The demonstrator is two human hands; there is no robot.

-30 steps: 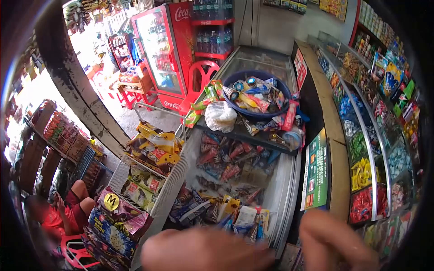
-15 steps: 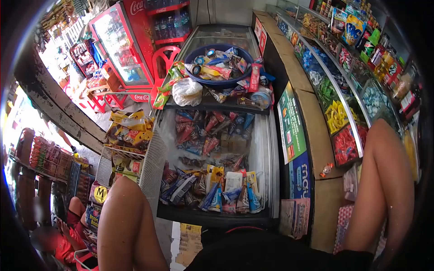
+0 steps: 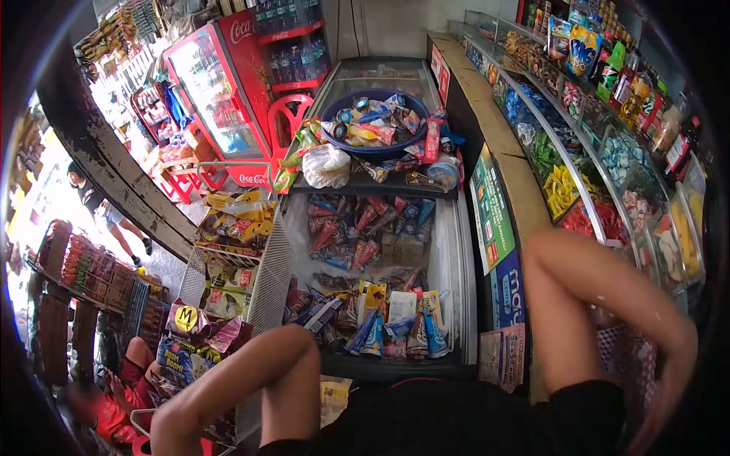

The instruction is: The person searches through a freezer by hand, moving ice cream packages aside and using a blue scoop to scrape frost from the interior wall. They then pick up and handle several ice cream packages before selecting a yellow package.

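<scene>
Both my arms are bent, with the elbows forward and the forearms drawn back to the sides. My left hand (image 3: 167, 435) is at the lower left, bent down at the wrist, and its fingers are cut off by the frame edge. It is nearest to a metal rack of snack packs (image 3: 186, 361). Down at the lower right hangs my right hand (image 3: 660, 406), its fingers blurred, beside the candy shelves. Before me stands an open chest freezer (image 3: 456, 266) with wrapped ice cream cones (image 3: 374, 332) inside. A blue basin (image 3: 372, 154) of more ice creams rests on its far end.
A glass candy case (image 3: 563, 144) and a cardboard-topped ledge (image 3: 487, 99) run along the right. A red drinks fridge (image 3: 251, 99) and red chair (image 3: 287, 114) are behind left. One person sits (image 3: 122, 410) at lower left; another (image 3: 106, 209) is outside.
My elbows have swung inward and my forearms now angle outward, bringing my right hand into view. The camera view has shifted slightly. A person has appeared outside at left.
</scene>
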